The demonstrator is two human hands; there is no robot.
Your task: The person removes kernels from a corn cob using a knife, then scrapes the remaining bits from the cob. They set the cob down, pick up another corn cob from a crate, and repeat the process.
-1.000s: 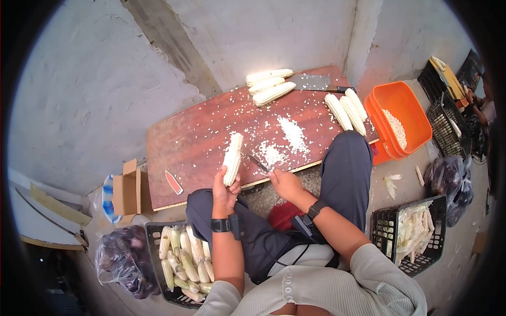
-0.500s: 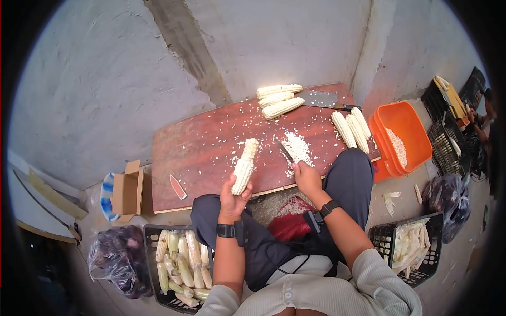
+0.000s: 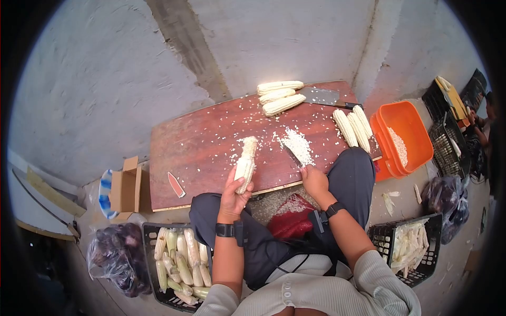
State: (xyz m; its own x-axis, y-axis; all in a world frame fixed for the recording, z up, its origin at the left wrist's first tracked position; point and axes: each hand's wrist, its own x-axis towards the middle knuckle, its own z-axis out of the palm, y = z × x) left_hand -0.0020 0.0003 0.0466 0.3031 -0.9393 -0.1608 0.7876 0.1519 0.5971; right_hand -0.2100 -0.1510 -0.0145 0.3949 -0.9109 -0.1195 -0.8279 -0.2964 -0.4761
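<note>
My left hand (image 3: 235, 190) is wrapped round the lower end of an ear of corn (image 3: 245, 164), held upright over the front of the reddish board (image 3: 205, 142). The upper part of that ear is stripped down to the cob, while the lower part still carries pale kernels. In my right hand (image 3: 314, 180) is a knife (image 3: 293, 156), its handle mostly hidden by my fingers. The blade lies against a pile of loose corn kernels (image 3: 298, 145). More kernels are scattered over the board around both hands.
Whole ears (image 3: 282, 98) lie at the back beside a cleaver (image 3: 321, 96); others (image 3: 352, 128) rest at the right. An orange bucket (image 3: 403, 113) holds kernels. Crates of corn (image 3: 146, 263) and husks (image 3: 437, 253) flank my legs. A red-sheathed blade (image 3: 176, 185) lies front left. Another person is far right.
My right hand has moved slightly right with the knife, and the blade has shifted along the kernel pile. My left hand and its ear have barely moved.
</note>
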